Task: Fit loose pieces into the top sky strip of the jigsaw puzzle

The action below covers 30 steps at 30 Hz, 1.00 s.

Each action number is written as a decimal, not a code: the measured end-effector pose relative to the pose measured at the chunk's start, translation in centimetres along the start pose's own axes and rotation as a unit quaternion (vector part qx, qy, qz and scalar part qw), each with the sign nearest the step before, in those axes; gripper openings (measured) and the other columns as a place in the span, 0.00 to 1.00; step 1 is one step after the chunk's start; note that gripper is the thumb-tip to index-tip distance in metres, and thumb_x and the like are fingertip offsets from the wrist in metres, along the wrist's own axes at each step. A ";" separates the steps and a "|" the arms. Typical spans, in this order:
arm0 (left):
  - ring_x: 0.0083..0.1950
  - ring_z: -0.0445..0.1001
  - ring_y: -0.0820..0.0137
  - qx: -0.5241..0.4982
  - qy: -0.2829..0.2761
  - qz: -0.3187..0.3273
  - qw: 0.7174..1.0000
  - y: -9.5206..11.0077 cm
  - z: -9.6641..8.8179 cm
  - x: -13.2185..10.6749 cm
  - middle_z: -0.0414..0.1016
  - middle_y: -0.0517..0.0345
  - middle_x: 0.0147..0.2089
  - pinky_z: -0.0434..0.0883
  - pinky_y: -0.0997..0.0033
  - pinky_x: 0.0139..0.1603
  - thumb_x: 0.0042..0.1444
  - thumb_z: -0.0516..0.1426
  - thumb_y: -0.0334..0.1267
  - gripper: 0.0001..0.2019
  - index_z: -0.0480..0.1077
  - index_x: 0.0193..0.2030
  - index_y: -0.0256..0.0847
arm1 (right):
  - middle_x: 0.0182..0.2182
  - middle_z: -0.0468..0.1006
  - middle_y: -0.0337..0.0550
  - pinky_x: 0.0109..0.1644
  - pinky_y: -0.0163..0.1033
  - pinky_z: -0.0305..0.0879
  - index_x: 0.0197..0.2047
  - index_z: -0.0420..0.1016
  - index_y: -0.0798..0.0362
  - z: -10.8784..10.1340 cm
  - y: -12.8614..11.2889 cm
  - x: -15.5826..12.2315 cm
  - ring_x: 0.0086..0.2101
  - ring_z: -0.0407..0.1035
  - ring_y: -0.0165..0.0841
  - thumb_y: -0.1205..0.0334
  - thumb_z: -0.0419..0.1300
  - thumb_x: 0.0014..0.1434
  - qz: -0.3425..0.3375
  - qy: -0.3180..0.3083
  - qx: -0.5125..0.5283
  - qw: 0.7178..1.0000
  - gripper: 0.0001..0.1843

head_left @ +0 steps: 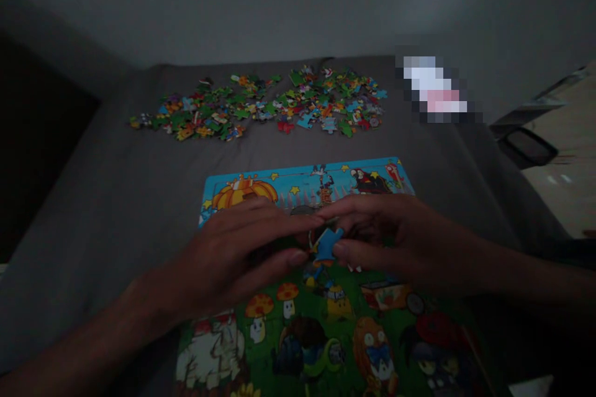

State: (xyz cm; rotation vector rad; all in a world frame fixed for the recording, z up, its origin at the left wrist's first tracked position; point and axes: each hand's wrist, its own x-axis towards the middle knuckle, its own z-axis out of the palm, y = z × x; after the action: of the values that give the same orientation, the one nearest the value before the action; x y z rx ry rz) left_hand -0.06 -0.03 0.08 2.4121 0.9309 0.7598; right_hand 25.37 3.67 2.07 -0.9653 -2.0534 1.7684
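The left forearm (79, 347) and the right forearm (521, 276) are extended inward from either side of the view. The left hand (228, 254) and the right hand (391, 242) are held palm down and are brought close together near the centre. The left index fingertip (316, 220) is placed just beside the right index fingertip (326, 212), and the right thumb (339, 251) is curled inward in a pinch. The remaining fingers are kept loosely bent.

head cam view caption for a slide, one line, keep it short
Left hand and right hand pinch a blue jigsaw piece over a cartoon puzzle board, loose pieces on grey cloth beyond
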 end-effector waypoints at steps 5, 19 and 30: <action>0.43 0.79 0.70 0.076 0.039 -0.034 0.996 -1.1 -1.2 -0.5 0.82 0.62 0.44 0.72 0.70 0.44 0.69 0.55 0.35 0.17 0.68 0.62 0.54 | 0.34 0.82 0.39 0.32 0.32 0.72 0.53 0.80 0.54 -0.4 -0.5 -0.2 0.30 0.76 0.28 0.63 0.60 0.65 0.003 0.005 -0.041 0.999 0.15; 0.38 0.75 0.70 0.156 0.092 -0.052 0.982 -2.1 -2.2 -1.0 0.78 0.63 0.41 0.69 0.67 0.40 0.69 0.54 0.34 0.17 0.69 0.61 0.54 | 0.37 0.84 0.42 0.33 0.33 0.72 0.39 0.81 0.54 -2.3 0.1 0.1 0.32 0.77 0.29 0.61 0.65 0.62 -0.048 0.101 -0.079 0.991 0.06; 0.49 0.76 0.63 0.178 0.070 -0.141 0.971 -4.0 -2.3 -1.6 0.78 0.62 0.50 0.75 0.60 0.51 0.70 0.52 0.46 0.15 0.71 0.59 0.52 | 0.39 0.85 0.40 0.41 0.37 0.78 0.47 0.83 0.49 -3.5 2.0 1.6 0.39 0.81 0.33 0.61 0.66 0.60 -0.006 0.144 0.021 0.989 0.11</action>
State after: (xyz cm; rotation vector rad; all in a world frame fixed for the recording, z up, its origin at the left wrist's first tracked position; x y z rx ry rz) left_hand -4.32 2.01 -1.03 2.4616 1.5430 0.7100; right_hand 26.88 7.46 0.64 -1.1203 -1.8307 1.5552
